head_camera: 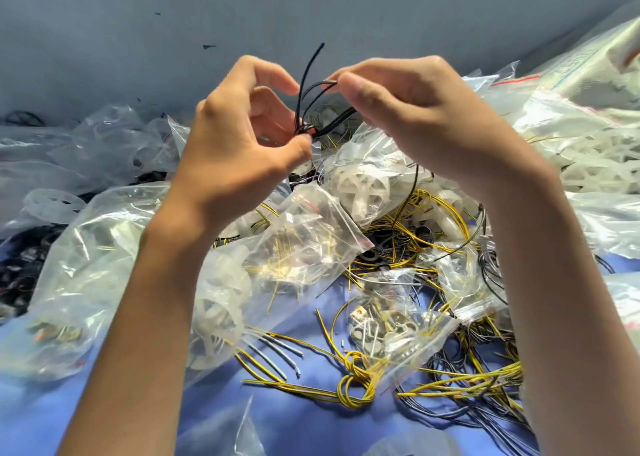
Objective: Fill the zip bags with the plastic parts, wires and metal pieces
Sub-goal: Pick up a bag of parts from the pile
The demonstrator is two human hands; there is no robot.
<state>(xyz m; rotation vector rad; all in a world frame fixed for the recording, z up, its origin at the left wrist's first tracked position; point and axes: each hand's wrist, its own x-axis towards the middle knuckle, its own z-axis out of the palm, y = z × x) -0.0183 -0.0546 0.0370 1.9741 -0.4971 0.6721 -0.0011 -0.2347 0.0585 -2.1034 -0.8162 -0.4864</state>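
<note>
The person is holding both hands up above the heap, near the far edge of the blue sheet (311,428), in front of a grey wall (138,22). Between the hands is a short bundle of black wire (306,74), folded into loops, with one free end sticking upward. The left hand (235,144) is pinching the bundle at its lower, wound part, thumb pressed against a curled finger, while its other fingers are arching loosely above. The right hand (415,119) is pinching the upper loop between thumb and forefinger; its remaining fingers are curling inward behind them.

Below the hands, clear zip bags are lying piled across the sheet. One bag holding a white plastic wheel (363,178) is sitting in the middle, just under the right hand. A zip bag with yellow wire inside (311,237) is lying beside the left forearm, its red-lined mouth pointing toward the right edge. Nearer the front edge, a small zip bag of metal pieces (391,327) is resting partly on loose yellow wires (349,386), which are lying knotted and tangled on the bare sheet. Thin dark wires (467,417) are mingling with them toward the near right corner. Along the right edge, a large bag of white plastic parts (595,164) is leaning up.
</note>
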